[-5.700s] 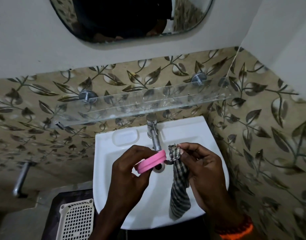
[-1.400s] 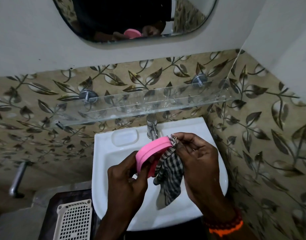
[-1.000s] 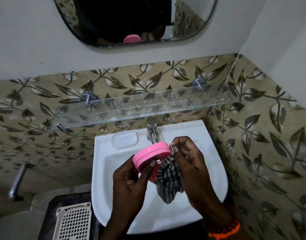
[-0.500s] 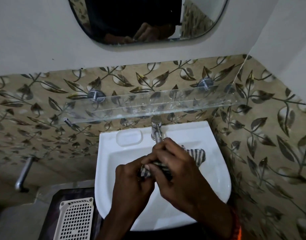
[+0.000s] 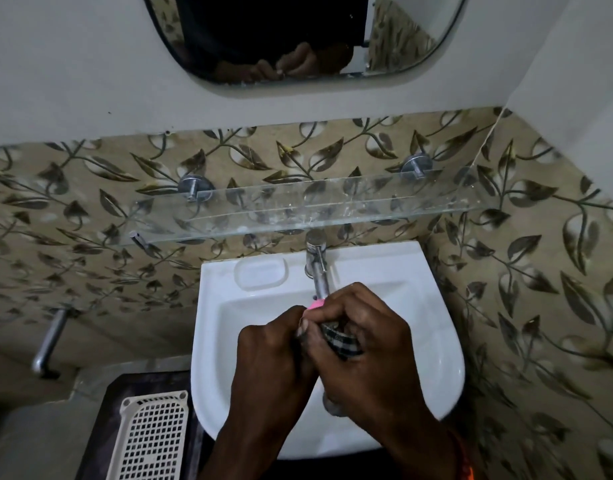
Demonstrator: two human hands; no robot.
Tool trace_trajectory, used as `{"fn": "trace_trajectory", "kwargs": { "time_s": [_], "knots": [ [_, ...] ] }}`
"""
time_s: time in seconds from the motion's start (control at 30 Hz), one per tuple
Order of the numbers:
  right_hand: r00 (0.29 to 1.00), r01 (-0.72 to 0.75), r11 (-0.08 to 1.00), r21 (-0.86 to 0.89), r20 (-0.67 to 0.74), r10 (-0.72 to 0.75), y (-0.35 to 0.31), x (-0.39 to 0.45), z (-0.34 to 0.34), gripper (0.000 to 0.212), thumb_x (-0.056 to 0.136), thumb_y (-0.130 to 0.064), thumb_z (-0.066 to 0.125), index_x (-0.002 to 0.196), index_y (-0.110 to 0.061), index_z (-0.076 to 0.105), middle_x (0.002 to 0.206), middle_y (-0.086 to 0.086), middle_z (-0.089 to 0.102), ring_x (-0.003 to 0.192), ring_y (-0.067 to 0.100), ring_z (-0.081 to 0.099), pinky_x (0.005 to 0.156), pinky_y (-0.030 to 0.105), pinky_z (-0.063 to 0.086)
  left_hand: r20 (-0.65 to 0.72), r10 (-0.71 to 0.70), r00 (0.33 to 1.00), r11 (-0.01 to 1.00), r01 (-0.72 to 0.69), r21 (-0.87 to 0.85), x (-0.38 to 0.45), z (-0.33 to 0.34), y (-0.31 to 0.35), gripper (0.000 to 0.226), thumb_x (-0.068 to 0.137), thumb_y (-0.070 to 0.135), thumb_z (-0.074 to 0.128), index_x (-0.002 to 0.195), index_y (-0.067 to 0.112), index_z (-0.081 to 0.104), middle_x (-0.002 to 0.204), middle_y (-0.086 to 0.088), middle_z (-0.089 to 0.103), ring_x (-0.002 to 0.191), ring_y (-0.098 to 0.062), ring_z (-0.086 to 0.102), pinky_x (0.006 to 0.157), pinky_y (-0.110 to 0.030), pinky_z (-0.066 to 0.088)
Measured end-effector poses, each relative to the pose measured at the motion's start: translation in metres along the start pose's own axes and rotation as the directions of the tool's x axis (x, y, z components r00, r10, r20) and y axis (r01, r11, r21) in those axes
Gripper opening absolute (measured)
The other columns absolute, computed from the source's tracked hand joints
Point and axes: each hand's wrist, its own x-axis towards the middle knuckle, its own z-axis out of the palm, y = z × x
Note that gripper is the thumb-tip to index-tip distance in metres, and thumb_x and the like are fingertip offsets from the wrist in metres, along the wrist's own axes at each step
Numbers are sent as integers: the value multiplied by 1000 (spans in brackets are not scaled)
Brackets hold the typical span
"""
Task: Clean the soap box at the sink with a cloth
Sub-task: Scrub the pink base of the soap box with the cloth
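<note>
Both my hands are closed together over the white sink. My left hand grips the pink soap box, of which only a small pink edge shows above the fingers. My right hand presses the black-and-white checked cloth against the box; only a short strip of cloth shows between the fingers. The hands sit just below the tap's spout.
A chrome tap stands at the back of the sink, with a moulded soap recess to its left. A glass shelf hangs above it, under a mirror. A white perforated basket lies lower left. A tiled wall stands close on the right.
The soap box was held up in plain sight with the cloth dangling. Both hands have since lowered and closed around box and cloth, hiding nearly all of both.
</note>
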Motion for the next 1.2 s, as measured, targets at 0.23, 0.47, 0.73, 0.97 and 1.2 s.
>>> {"fn": "trace_trajectory", "kwargs": {
  "time_s": [0.23,0.47,0.73,0.97,1.2],
  "knots": [
    [974,-214,960,181,-38,224,-2,-8,5,13,77,-7,77,76,-18,68,79,-6,73,70,10,74,61,28,61,-29,-2,1000,1000,1,-9,-2,3,1,11,77,18,62,66,18,59,41,10,44,54,-16,55,46,-9,24],
    [895,-397,873,284,-90,437,3,9,0,20,77,-1,78,70,-17,69,68,-5,77,61,8,75,58,19,55,-123,69,990,996,-61,63,-6,4,-2,14,79,23,63,80,13,72,48,4,48,57,-22,46,45,-20,29],
    [864,-457,776,434,11,503,-12,4,-1,7,72,-10,75,67,-12,71,49,2,68,39,12,62,41,18,46,-234,192,953,981,-178,81,-11,5,-5,30,80,14,56,106,26,64,74,-2,52,67,-10,46,64,4,30],
    [821,-529,721,448,53,569,-9,7,-8,9,75,-5,74,67,-8,71,53,4,70,41,9,62,43,20,47,-218,205,954,975,-180,132,-17,9,-10,25,78,6,63,95,9,81,89,-6,51,64,-14,46,70,8,28],
    [794,-541,770,339,-97,601,12,35,-24,10,78,0,76,70,-7,75,71,6,77,65,10,72,67,27,56,-177,236,955,968,-214,134,-24,3,-15,33,78,10,56,94,-3,82,59,-12,68,68,-13,51,77,11,29]
  ]
}}
